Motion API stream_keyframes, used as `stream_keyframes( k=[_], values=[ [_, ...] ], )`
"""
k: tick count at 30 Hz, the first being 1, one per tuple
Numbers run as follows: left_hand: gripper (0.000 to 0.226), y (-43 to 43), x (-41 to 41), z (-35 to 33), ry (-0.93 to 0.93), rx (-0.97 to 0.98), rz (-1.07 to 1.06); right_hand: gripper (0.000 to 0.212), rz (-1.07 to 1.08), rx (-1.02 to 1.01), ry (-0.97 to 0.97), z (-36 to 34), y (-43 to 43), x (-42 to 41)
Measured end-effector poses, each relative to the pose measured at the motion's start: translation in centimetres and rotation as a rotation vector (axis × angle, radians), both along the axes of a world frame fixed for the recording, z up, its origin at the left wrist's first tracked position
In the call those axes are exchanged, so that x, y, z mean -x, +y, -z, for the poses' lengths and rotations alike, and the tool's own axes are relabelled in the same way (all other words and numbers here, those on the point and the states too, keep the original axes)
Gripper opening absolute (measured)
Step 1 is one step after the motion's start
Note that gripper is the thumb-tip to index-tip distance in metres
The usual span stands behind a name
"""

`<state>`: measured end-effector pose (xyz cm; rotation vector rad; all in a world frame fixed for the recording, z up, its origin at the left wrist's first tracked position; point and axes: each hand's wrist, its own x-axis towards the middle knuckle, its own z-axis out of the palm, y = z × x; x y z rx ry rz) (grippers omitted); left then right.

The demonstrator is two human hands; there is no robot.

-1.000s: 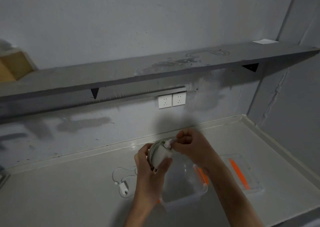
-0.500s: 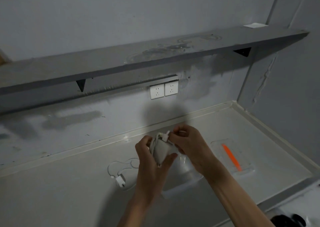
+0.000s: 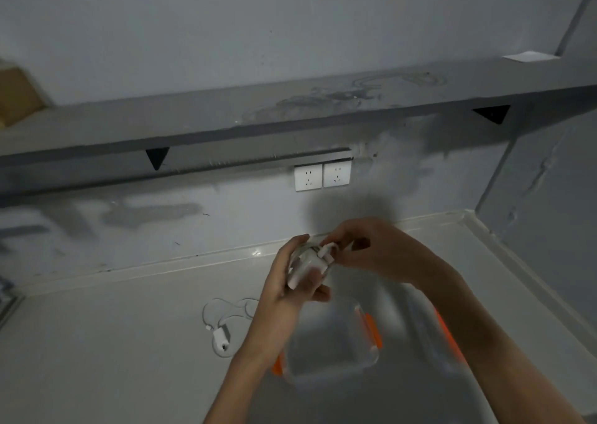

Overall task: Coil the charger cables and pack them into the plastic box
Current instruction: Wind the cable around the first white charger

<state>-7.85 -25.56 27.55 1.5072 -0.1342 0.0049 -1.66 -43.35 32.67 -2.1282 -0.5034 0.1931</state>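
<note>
While a white charger [image 3: 307, 263], its cable wound round the brick, is gripped in the curled fingers of the left hand [image 3: 290, 281], the cable end is pinched at the brick's top by the right hand [image 3: 371, 252]. Both hands are held in the air above the far side of a clear box [image 3: 368, 359]. The box stands open on the counter [image 3: 129, 343], with orange latches at its sides and its near-left corner hidden by the left forearm. A lid [image 3: 433, 336] lies just to its right, largely covered by the right forearm. A second charger [image 3: 223, 336], its cable in loose loops, lies on the counter to the left of the box, apart from it. Bare counter is seen beyond it to the left, and a raised lip bounds the counter at back and right. Sockets [image 3: 322, 176] are set in the wall beneath a shelf [image 3: 226, 116]. The fingertips and plug are blurred and hard to make out.
</note>
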Motion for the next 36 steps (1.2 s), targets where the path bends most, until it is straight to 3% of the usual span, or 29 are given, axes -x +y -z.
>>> stream_keyframes(
  k=[4,9,16,19,27,32,36],
  values=[
    [0.048,-2.5,-1.0,0.6,0.008,-0.012,-0.090,0.011,-0.127,0.098,0.063,-0.5,-2.0,-3.3],
    [0.041,-4.6,-2.5,1.2,-0.034,-0.063,-0.217,0.007,-0.289,-0.076,0.231,0.3,-2.9,-6.2],
    [0.040,-3.8,-2.5,2.4,-0.079,-0.117,-0.478,0.018,-0.148,-0.374,0.380,4.5,0.8,-6.1],
    [0.043,-2.0,-2.3,3.4,-0.062,-0.262,-0.527,0.015,-0.129,-0.428,0.430,5.5,3.1,-5.7],
    [0.052,3.9,-2.6,5.3,-0.065,-0.521,-0.519,0.024,-0.010,-0.211,0.325,9.6,9.2,-6.6],
    [0.058,9.8,-3.5,6.2,-0.017,-0.369,-0.406,0.019,-0.022,-0.121,0.375,10.0,12.4,-7.5],
    [0.054,12.5,-4.8,7.7,0.124,-0.168,-0.319,0.030,0.017,-0.101,0.408,9.9,13.3,-7.2]
  ],
)
